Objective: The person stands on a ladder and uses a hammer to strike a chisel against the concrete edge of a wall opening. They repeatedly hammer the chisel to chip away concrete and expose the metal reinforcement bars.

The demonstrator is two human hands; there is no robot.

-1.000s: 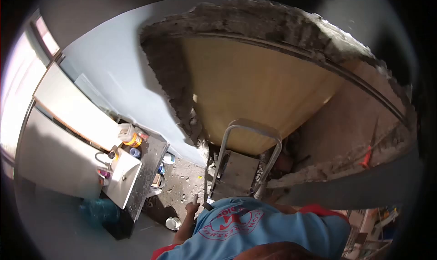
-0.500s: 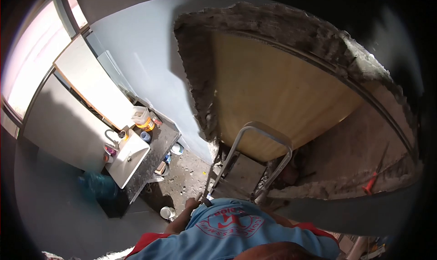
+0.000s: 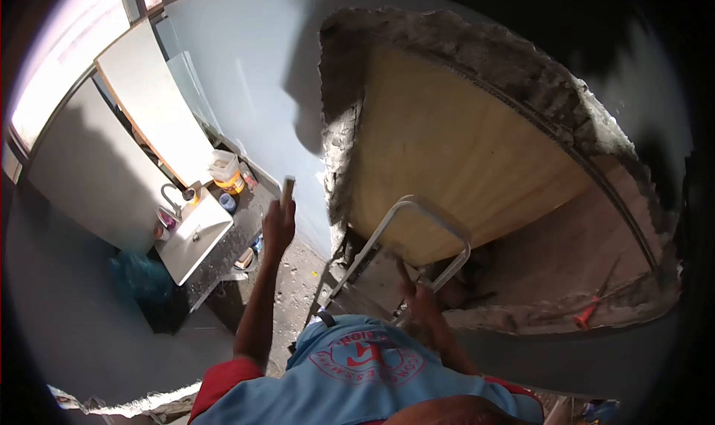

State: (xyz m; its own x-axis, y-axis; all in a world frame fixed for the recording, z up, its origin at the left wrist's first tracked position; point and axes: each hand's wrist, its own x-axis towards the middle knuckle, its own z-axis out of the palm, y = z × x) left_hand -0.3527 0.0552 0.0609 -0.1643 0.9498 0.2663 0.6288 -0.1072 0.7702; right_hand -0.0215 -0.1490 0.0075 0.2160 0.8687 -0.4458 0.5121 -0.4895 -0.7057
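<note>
My left hand (image 3: 278,230) is raised at the left, closed around a short greyish bar (image 3: 287,190) that sticks up out of the fist. Lower and to the right, my right hand (image 3: 424,304) is wrapped round a dark stick-like tool (image 3: 404,274), which overlaps the stepladder in this view. The fists hide the gripped parts of both tools. Just in front of my body stands the metal stepladder (image 3: 387,215) with its curved top rail. Beyond it opens a rough-edged hole in the wall (image 3: 339,172), backed by a plywood sheet (image 3: 447,149).
A red-handled tool (image 3: 588,315) lies on the hole's lower ledge at the right. To the left, a white sink (image 3: 197,239) sits beside a dusty counter (image 3: 249,205) bearing an orange-and-white tub (image 3: 227,173). Rubble is scattered over the floor (image 3: 296,276).
My left hand has risen from waist level, lifting the bar up and left. My right hand, hidden before, has come into view with the dark tool. The view has shifted slightly.
</note>
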